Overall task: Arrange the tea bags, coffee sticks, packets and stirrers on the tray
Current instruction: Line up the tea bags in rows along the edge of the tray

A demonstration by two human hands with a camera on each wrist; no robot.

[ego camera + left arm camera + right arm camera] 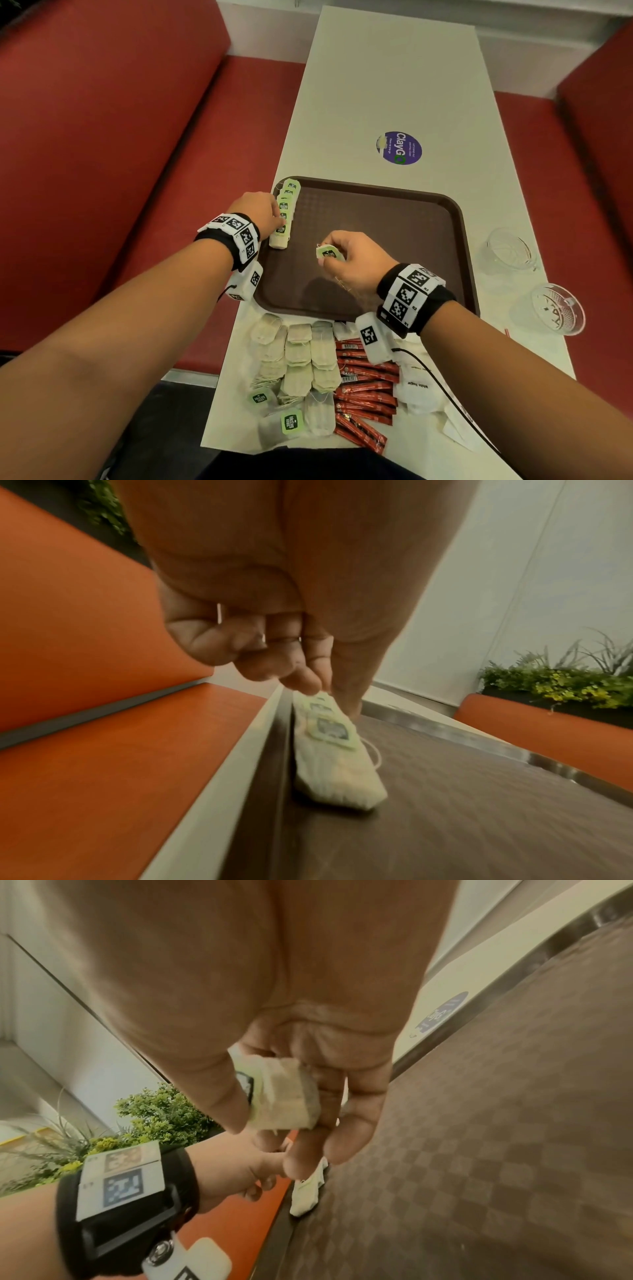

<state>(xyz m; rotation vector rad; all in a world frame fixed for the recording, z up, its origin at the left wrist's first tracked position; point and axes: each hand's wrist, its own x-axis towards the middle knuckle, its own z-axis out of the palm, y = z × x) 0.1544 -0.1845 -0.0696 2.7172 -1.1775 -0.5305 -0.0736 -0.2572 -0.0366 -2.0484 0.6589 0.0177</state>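
A brown tray [376, 219] lies on the white table. A row of overlapping tea bags [286, 212] with green tags runs along the tray's left rim. My left hand [279, 222] is at that row's near part, with curled fingers and thumb pinching the tea bags [329, 750]. My right hand [329, 257] hovers over the tray's middle and pinches a single tea bag [329, 254] with a green tag between thumb and fingers. In the right wrist view that bag [287, 1096] sits under the thumb, above the tray floor [479, 1150].
On the table in front of the tray lie stacked tea bags [301, 363], red coffee sticks [366, 387] and white sugar packets [418, 387]. Two glass bowls [510, 250] [551, 308] stand right of the tray. Red benches flank the table.
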